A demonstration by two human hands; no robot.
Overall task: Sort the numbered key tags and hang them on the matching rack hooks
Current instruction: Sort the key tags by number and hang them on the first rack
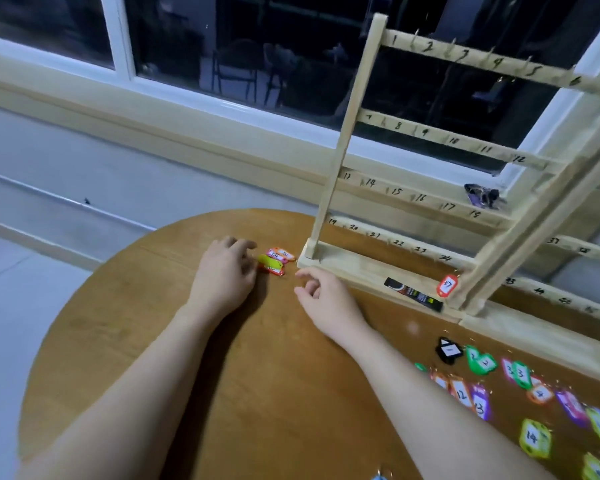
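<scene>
A wooden rack (336,161) with numbered hooks stands at the back right of the round table (136,306). A small pile of coloured key tags (276,260) lies just left of the rack's base. My left hand (224,275) rests palm down beside that pile, its fingertips touching the tags. My right hand (326,296) hovers near the rack's base corner with fingers loosely curled and nothing in them. A red tag marked 37 (447,285) leans on the rack's base. Several numbered tags (530,393) are spread out at the lower right.
A black sachet (413,294) lies against the rack's base. A bunch of keys (484,196) sits on the window ledge behind the rack. The window (222,46) and wall run behind the table. The table's left edge drops to a pale floor (11,271).
</scene>
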